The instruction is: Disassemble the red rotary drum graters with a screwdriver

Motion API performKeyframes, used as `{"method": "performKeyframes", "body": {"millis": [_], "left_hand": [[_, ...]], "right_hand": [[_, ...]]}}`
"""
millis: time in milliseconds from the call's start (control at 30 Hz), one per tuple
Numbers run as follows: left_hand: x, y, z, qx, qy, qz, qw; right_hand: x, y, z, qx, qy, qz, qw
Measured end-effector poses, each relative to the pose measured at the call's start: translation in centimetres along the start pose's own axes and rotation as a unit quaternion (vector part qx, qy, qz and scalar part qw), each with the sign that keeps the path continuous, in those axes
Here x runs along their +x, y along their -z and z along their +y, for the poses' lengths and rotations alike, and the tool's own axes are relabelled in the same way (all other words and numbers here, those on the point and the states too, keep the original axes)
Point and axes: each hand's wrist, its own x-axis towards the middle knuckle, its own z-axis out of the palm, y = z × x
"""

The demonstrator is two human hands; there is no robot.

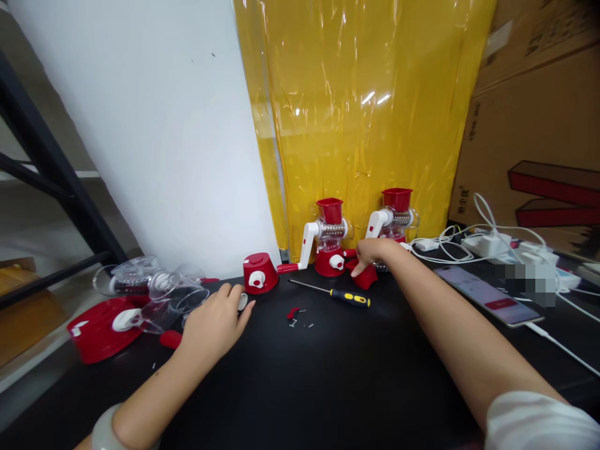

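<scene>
A handling step appears to be in hand: a red part [363, 276] is gripped on the bench [304, 387] between the thumb and fingers of the right hand [377, 250], just beside an upright grinder [330, 232]. The fingers of the left hand [210, 322] are loosely curled beside a pale round part [242, 302], though whether it is gripped cannot be told. For any lift of the red part, a firm pinch is called for, with the grinder and the nearby screwdriver [350, 297] left unbumped.
</scene>
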Motion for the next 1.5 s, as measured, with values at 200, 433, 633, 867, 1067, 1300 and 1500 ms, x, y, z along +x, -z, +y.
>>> {"method": "performKeyframes", "body": {"millis": [200,433,633,867,1067,1300,1500], "left_hand": [[0.3,0.1,-0.1,-0.018,-0.006,-0.005,1.0],[4.2,1.0,0.8,-0.225,-0.08,0.053,0.97],[12.6,1.0,4.9,-0.388,-0.092,0.065,0.915],[20.4,-1.3,10.7,-0.492,-0.086,0.042,0.865],[21.0,-2.0,12.1,-0.528,-0.07,0.054,0.845],[22.1,-2.5,11.7,-0.546,-0.04,0.072,0.834],[21.8,-0.7,10.6,-0.568,-0.049,0.114,0.814]], "right_hand": [[0.0,-0.1,-0.4,0.002,-0.007,-0.013,1.0],[-0.2,0.1,0.0,0.013,-0.005,-0.018,1.0],[-0.2,0.4,0.7,0.043,0.013,0.01,0.999],[0.1,1.5,2.5,0.085,0.009,0.198,0.977],[0.9,1.7,4.3,0.124,-0.008,0.289,0.949],[0.8,1.0,5.7,0.147,0.003,0.152,0.977],[0.4,0.4,5.6,0.14,0.038,0.003,0.989]]}}
